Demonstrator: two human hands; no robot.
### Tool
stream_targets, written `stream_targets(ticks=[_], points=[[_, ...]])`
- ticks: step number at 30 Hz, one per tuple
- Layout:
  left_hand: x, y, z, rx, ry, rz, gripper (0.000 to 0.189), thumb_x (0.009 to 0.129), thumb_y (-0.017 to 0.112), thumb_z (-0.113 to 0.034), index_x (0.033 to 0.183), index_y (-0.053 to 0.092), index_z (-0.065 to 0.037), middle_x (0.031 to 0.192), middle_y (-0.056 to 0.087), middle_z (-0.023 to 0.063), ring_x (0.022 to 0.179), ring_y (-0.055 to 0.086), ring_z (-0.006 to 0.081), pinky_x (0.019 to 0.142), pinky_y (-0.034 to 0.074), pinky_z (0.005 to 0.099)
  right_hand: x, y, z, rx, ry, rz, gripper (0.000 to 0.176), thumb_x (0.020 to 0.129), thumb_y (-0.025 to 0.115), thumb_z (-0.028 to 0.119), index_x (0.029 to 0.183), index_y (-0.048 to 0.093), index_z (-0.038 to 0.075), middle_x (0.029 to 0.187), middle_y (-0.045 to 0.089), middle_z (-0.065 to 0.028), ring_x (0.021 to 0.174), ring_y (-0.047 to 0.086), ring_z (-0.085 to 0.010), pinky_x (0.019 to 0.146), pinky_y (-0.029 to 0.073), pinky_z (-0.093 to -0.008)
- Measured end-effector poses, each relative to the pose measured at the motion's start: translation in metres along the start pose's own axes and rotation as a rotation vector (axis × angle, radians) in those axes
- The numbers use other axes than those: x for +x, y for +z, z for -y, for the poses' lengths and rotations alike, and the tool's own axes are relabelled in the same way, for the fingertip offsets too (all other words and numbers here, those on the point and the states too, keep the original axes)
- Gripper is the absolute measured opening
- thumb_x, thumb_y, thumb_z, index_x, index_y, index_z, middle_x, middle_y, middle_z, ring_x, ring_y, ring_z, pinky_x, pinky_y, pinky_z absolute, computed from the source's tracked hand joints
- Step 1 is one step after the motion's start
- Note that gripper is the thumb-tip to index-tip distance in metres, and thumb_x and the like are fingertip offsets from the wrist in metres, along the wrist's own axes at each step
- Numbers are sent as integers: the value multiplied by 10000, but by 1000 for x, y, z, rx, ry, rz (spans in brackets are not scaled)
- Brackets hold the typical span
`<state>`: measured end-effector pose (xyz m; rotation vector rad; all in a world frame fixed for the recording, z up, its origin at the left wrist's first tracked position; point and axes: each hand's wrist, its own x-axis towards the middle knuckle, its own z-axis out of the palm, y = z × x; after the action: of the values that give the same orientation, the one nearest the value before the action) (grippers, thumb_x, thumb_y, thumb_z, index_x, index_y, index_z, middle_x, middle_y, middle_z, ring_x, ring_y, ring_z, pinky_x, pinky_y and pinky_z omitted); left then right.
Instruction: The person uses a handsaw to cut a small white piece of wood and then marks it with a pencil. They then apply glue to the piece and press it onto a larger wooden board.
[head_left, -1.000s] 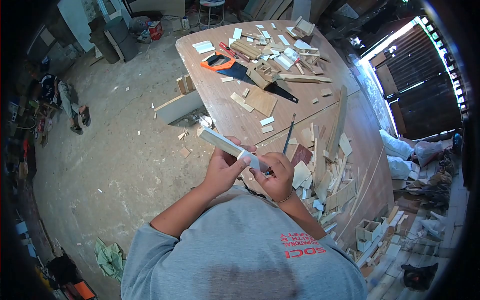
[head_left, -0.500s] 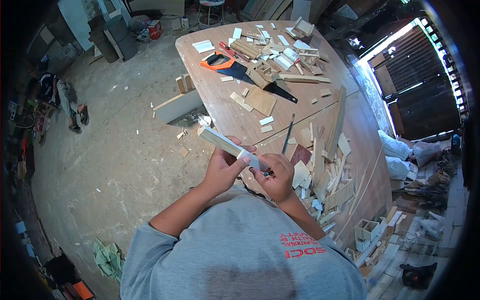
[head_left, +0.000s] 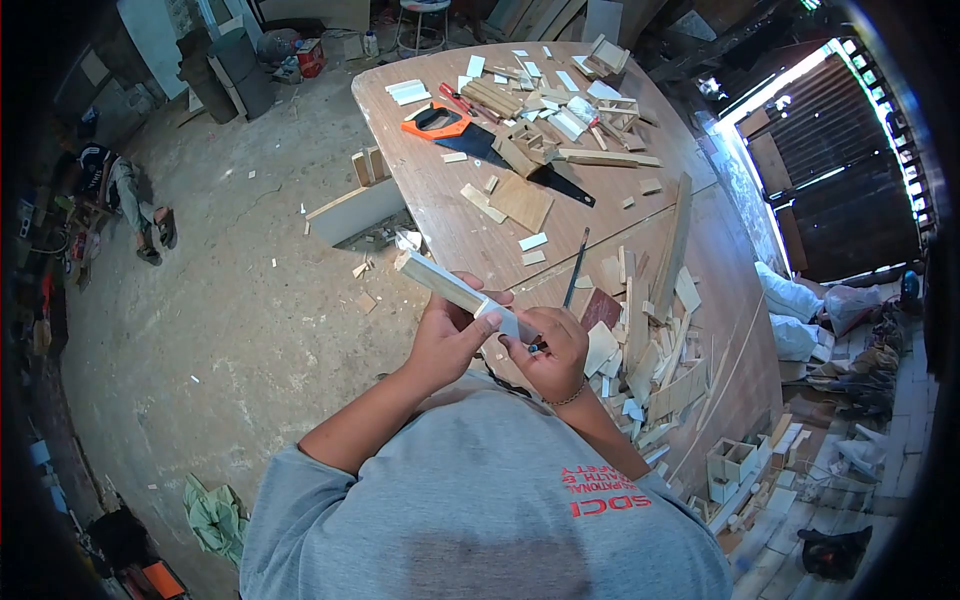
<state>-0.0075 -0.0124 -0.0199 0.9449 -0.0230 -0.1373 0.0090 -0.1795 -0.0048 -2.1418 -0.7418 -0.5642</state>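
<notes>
My left hand [head_left: 443, 336] is wrapped round a pale wooden strip [head_left: 440, 283] with white edges, held tilted in front of my chest. Its thumb presses on a small white flat piece [head_left: 503, 318] lying against the strip's near end. Close against that piece, my right hand [head_left: 556, 358] is closed, with a slim dark pen-like object [head_left: 537, 348] between its fingers. Most of that object is hidden by the fingers, so its exact kind does not show. A bracelet circles my right wrist.
On the wooden table [head_left: 400, 150] lie an orange-handled handsaw [head_left: 470, 138], a slim dark rod [head_left: 577, 265] and many wood offcuts [head_left: 660, 370]. A white-faced panel [head_left: 360, 217] stands beside the table's left edge. Another person [head_left: 120, 190] sits at the far left.
</notes>
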Motion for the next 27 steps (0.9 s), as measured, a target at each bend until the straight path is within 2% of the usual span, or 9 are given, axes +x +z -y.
stream_targets(ticks=[20,22,27], points=[[-4,-1,-2,14,-3,-21,421,875,581,-19,1199,316,-63,1157,552,207,1130,549,251,886,504,364,-3,1,3,9,8,19,409,601,795,109,974,629,73,847,652,-83,708,606,-259,603,476,-342],[-4,-2,2,35,35,-50,460,852,623,-46,1202,328,-80,1160,571,237,1049,594,275,859,518,389,-2,0,3,-4,7,24,400,604,795,113,968,634,73,849,654,-81,705,605,-256,602,476,-340],[-5,-2,2,32,35,-38,461,851,624,-45,1201,327,-82,1161,569,237,1050,593,275,860,518,388,-2,-1,5,-1,11,19,394,604,795,113,964,638,72,846,654,-80,703,605,-255,601,478,-339]])
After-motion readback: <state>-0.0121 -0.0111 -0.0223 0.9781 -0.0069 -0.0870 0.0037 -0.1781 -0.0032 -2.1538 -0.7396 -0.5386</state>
